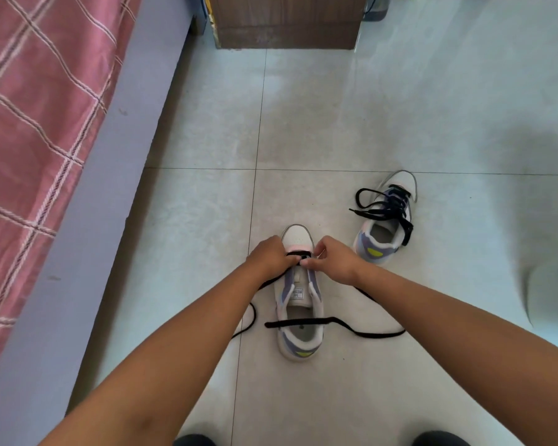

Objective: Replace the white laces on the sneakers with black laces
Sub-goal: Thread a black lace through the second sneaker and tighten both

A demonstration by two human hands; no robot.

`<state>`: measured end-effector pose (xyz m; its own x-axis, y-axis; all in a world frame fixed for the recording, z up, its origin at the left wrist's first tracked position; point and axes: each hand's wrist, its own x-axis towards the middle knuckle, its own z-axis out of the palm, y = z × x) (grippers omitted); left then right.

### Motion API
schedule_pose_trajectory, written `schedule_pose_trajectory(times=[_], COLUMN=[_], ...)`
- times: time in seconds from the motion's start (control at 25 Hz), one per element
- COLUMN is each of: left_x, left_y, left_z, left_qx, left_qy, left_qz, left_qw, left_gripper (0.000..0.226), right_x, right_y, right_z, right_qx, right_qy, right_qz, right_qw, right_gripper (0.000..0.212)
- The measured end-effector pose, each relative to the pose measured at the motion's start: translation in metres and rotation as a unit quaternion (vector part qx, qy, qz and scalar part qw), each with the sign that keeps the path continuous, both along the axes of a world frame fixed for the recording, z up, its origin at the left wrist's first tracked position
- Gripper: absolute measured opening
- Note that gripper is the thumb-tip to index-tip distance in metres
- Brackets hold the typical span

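Both hands meet over the near sneaker (298,304) on the floor (335,123): left hand (269,256) and right hand (332,260) pinch its black lace (335,323) at the toe eyelets.

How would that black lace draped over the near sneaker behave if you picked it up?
The flat black lace probably flops: it sags across the white-and-purple sneaker and curls over the pale floor tiles. It likely weighs little, so a push would drag it.
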<state>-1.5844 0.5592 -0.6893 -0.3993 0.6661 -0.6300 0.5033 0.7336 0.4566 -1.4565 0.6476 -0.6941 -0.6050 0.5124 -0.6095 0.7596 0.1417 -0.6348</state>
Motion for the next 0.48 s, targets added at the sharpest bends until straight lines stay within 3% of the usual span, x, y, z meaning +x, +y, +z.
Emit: schedule_pose_trajectory(times=[0.08, 0.12, 0.16, 0.24, 0.32, 0.48], left_x=[-0.003, -0.005, -0.007, -0.012, -0.017, -0.022], left_y=[0.003, 0.004, 0.005, 0.004, -0.001, -0.016], left_z=[0.004, 0.005, 0.009, 0.015, 0.016, 0.019], left_qx=[-0.027, -0.045, -0.068, -0.106, -0.09, -0.019], left_qy=[-0.027, -0.03, -0.038, -0.075, -0.123, -0.27], left_qz=[0.001, -0.006, -0.032, -0.067, -0.059, 0.057], left_qw=[0.999, 0.999, 0.996, 0.989, 0.987, 0.961], left_gripper=[0.037, 0.056, 0.041, 0.046, 0.049, 0.033], right_x=[-0.001, -0.001, 0.0, 0.0, 0.001, 0.004], right_y=[0.002, 0.002, 0.002, 0.004, 0.006, 0.007], right_z=[-0.002, -0.002, -0.002, -0.001, -0.001, 0.001], right_qx=[-0.039, -0.056, -0.071, -0.094, -0.102, -0.121], right_qy=[0.013, 0.014, 0.013, 0.01, 0.001, 0.001], right_qz=[-0.018, -0.025, -0.032, -0.045, -0.045, -0.05], right_qw=[0.999, 0.998, 0.997, 0.994, 0.994, 0.991], right_gripper=[0.029, 0.034, 0.038, 0.039, 0.035, 0.031])
